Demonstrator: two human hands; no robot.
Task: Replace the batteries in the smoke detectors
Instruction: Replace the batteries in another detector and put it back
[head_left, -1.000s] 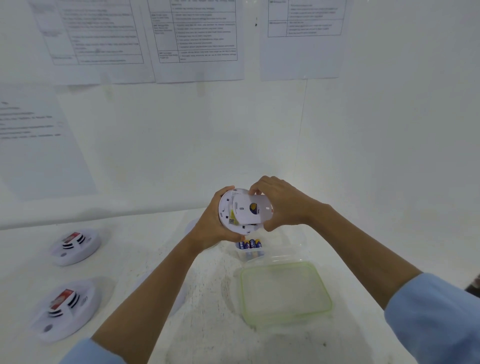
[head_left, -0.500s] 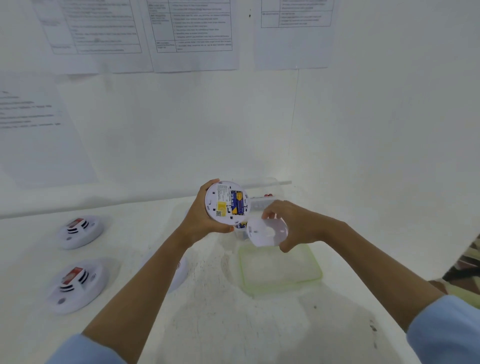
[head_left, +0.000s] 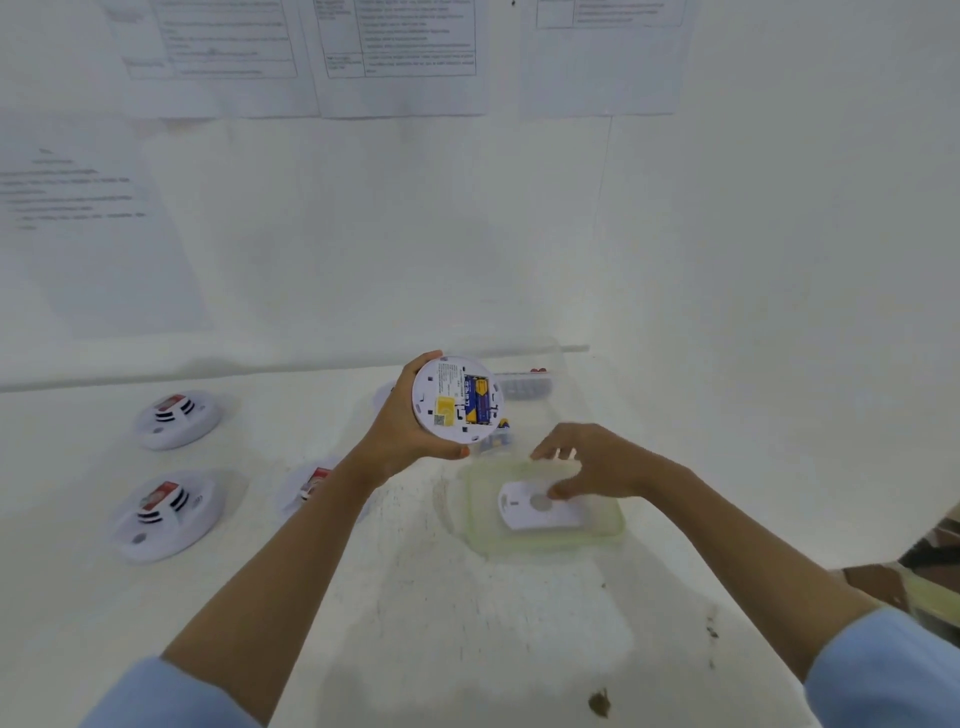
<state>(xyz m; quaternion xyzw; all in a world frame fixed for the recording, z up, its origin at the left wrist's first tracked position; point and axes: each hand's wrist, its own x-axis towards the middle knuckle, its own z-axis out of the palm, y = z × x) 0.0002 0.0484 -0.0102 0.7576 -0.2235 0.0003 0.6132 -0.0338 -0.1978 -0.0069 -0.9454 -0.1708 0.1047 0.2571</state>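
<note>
Above the table (head_left: 467, 649) centre, the left hand (head_left: 402, 436) grips the smoke detector (head_left: 441, 402) by its rim, underside toward the camera. Two batteries (head_left: 478, 400), blue-and-yellow cylinders, sit side by side in the open bay, long axes running 12 to 6 o'clock. The right hand (head_left: 592, 462) hovers with fingers loosely spread, holding nothing, over the cover plate (head_left: 540, 512); thumb contact cannot be told. This flat white plate with a round hole lies on the green-rimmed translucent lid (head_left: 613, 532). The detector lies at 10 o'clock from the right hand, the free hand best placed for extraction. Detector housing: smooth, rigid white plastic disc.
</note>
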